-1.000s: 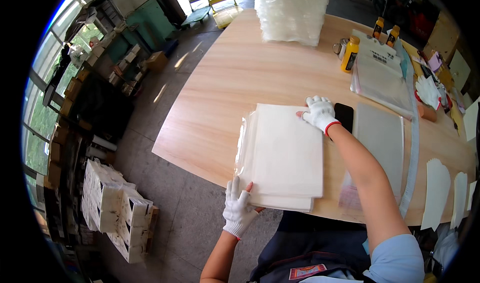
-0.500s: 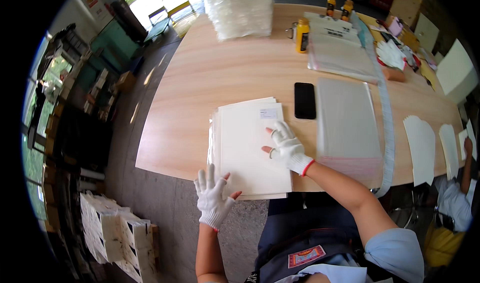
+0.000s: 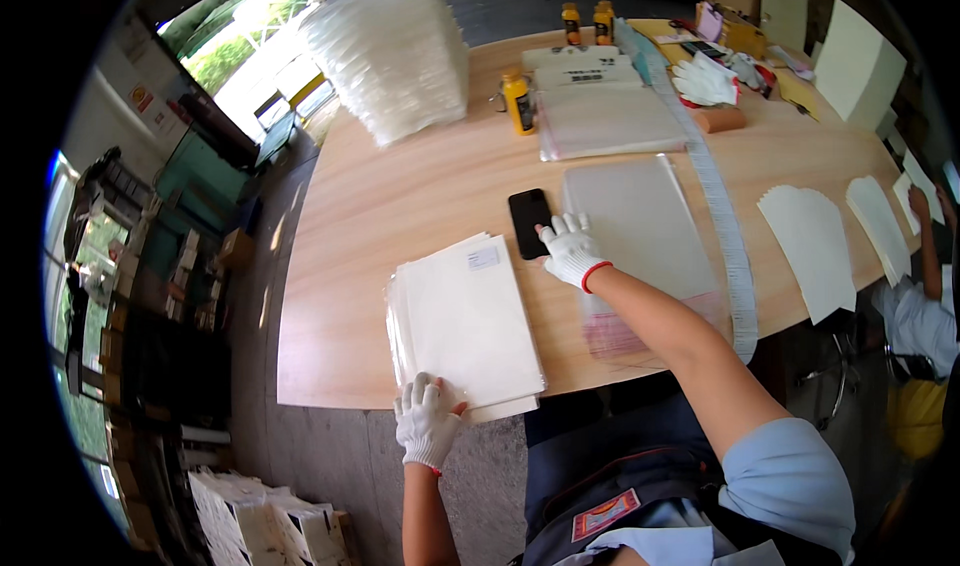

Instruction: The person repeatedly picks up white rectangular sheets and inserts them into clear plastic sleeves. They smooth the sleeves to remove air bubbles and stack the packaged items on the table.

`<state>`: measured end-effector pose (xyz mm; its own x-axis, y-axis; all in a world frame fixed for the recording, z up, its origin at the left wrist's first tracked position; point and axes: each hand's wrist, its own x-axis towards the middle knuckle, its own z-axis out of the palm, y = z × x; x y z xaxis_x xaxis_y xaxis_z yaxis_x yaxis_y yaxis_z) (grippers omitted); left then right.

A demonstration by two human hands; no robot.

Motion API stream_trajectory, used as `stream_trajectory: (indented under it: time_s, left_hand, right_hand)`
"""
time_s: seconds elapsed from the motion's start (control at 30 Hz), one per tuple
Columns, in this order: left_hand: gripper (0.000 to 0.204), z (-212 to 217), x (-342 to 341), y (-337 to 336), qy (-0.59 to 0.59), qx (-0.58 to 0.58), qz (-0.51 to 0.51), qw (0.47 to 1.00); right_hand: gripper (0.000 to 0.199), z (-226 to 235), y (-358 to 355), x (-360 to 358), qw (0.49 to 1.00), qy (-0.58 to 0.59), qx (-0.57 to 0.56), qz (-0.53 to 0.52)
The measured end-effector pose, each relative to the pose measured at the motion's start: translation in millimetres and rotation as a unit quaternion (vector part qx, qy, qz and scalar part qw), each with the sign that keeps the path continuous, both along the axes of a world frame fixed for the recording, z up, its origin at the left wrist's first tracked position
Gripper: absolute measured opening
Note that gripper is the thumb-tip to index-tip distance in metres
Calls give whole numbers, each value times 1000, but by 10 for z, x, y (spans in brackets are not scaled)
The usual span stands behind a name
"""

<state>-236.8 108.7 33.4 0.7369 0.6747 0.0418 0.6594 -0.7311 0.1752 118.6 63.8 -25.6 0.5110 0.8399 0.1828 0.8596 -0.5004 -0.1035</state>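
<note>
My left hand (image 3: 428, 421), in a white knit glove with some bare fingertips, rests at the near left corner of a stack of white sheets (image 3: 465, 316). Its fingers are spread. The top sheet bears a small label (image 3: 483, 257), and clear film shows along the stack's edges. My right hand (image 3: 574, 251), gloved alike with a red cuff, lies with fingers apart over the left edge of a pile of clear plastic bags (image 3: 640, 226). Its thumb side is beside a black phone (image 3: 528, 221). Neither hand grips anything.
A tall stack of clear wrapped packs (image 3: 390, 56) stands at the far left. Yellow bottles (image 3: 519, 102), more bags (image 3: 610, 121) and gloves (image 3: 706, 80) lie beyond. A long label strip (image 3: 722, 216) and fanned white card pieces (image 3: 806, 246) are rightward, near a co-worker (image 3: 915, 296).
My right hand has left the white sheets and moved right onto the plastic bags near the phone. My left hand has come onto the stack's near left corner. The view has shifted.
</note>
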Motion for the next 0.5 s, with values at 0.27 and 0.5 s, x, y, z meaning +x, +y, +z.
stream_trajectory:
  time_s: [0.27,0.5]
  left_hand:
    - [51,-154,-68,-95,3,32,34,999]
    - [51,-115,-5,-145,25,23,55,998]
  right_hand:
    - [61,297,-1355,926,972,61,24,-225]
    - [56,128,-1549,1077,973,3,-42,-226]
